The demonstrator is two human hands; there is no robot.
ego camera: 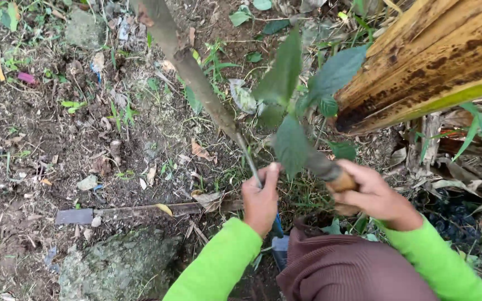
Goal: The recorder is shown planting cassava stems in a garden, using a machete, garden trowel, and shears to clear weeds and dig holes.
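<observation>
While leaves [290,142] hide its blade, right hand [376,196] grips knife handle [341,181].

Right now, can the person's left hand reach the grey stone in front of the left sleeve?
Probably yes. The left hand grips a thin stem, but the grey stone lies close below with only bare soil between.
</observation>
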